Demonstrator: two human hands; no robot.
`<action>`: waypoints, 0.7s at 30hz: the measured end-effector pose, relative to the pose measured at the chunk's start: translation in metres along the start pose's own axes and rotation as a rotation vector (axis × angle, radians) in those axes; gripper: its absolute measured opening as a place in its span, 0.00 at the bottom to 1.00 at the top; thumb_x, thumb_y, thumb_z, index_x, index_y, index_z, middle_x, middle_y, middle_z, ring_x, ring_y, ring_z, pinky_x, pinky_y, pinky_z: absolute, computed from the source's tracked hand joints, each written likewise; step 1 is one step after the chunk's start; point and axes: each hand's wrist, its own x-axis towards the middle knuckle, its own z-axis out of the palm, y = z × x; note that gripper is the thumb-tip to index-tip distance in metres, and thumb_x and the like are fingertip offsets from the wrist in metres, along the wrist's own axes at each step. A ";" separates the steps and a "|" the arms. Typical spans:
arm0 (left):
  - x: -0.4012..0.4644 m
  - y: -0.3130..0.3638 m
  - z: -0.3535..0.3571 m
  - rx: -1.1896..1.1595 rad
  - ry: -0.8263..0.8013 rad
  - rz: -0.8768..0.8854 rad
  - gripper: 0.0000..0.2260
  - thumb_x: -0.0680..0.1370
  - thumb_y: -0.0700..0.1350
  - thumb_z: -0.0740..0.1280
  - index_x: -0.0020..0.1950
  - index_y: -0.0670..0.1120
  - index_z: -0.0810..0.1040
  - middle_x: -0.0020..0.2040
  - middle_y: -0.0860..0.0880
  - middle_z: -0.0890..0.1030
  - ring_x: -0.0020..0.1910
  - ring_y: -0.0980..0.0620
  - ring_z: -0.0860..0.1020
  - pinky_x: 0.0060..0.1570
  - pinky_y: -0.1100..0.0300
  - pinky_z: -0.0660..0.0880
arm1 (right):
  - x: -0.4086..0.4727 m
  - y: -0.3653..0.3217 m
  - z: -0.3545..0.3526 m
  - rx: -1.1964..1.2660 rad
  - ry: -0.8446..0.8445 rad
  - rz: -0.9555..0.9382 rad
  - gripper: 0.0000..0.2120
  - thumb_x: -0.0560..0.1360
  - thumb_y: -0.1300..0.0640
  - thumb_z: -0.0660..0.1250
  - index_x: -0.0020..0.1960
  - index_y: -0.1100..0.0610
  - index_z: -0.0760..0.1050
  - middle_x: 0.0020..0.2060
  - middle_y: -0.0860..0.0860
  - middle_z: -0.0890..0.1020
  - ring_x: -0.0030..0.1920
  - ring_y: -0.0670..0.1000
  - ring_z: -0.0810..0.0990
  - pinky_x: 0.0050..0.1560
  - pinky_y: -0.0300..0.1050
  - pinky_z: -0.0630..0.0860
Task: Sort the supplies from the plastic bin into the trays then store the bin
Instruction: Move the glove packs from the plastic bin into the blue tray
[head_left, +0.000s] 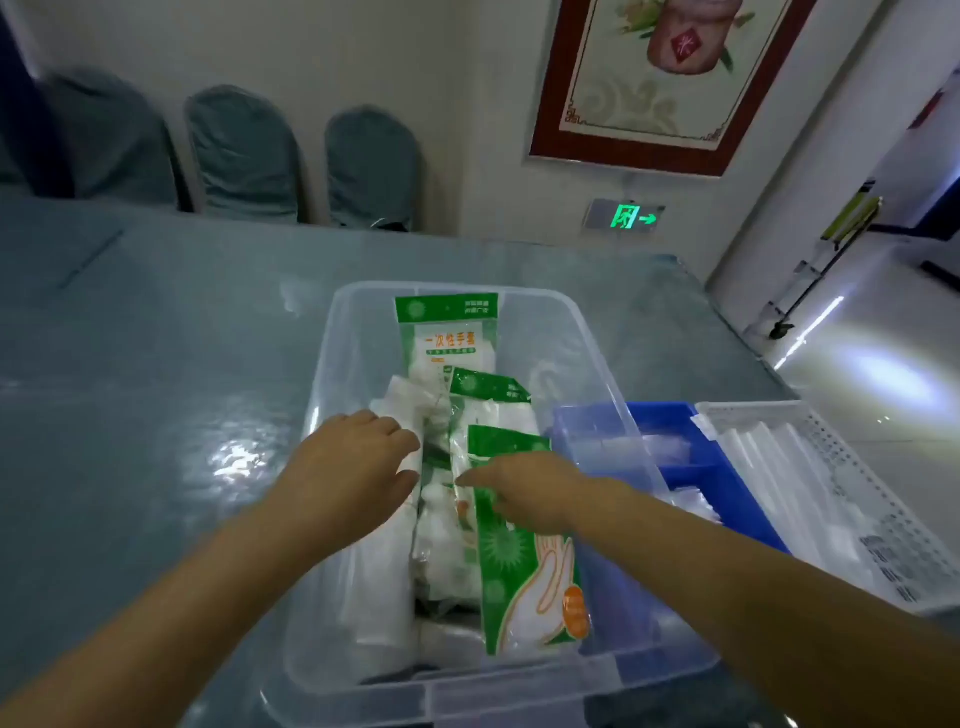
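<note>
A clear plastic bin (332, 395) stands on the table in front of me, holding several green-and-white packs of disposable gloves (452, 332) and white packets. Both hands reach down into it. My left hand (353, 467) has its fingers curled over a white packet (400, 400) on the bin's left side. My right hand (524, 493) lies on a green glove pack (524, 571) that stands against the bin's right wall, its fingers curled at the pack's upper left edge. How firmly either hand grips is hidden.
A blue tray (727, 467) with clear packets sits right of the bin. Beside it stands a white perforated tray (852, 467) holding white items. Chairs (244, 150) line the table's far edge. The floor lies beyond the table's right edge.
</note>
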 end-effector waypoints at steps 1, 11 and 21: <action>0.002 -0.002 0.003 -0.006 0.006 0.009 0.14 0.76 0.51 0.63 0.57 0.47 0.80 0.51 0.49 0.83 0.52 0.47 0.78 0.53 0.54 0.74 | 0.004 -0.002 0.000 -0.031 -0.065 -0.020 0.22 0.76 0.60 0.60 0.69 0.48 0.67 0.62 0.55 0.75 0.60 0.58 0.75 0.51 0.49 0.74; 0.001 0.006 0.001 -0.042 -0.005 -0.019 0.15 0.77 0.55 0.62 0.58 0.51 0.79 0.51 0.52 0.82 0.51 0.50 0.79 0.51 0.55 0.75 | -0.009 0.016 -0.038 -0.039 0.161 -0.091 0.03 0.77 0.57 0.59 0.46 0.53 0.71 0.44 0.52 0.79 0.43 0.54 0.78 0.44 0.50 0.77; 0.032 0.033 -0.022 -0.358 0.197 -0.472 0.14 0.76 0.49 0.64 0.61 0.49 0.68 0.47 0.47 0.82 0.43 0.43 0.79 0.34 0.57 0.67 | 0.000 0.001 -0.108 0.326 0.904 -0.255 0.05 0.73 0.58 0.66 0.48 0.53 0.76 0.41 0.48 0.81 0.39 0.49 0.78 0.39 0.46 0.75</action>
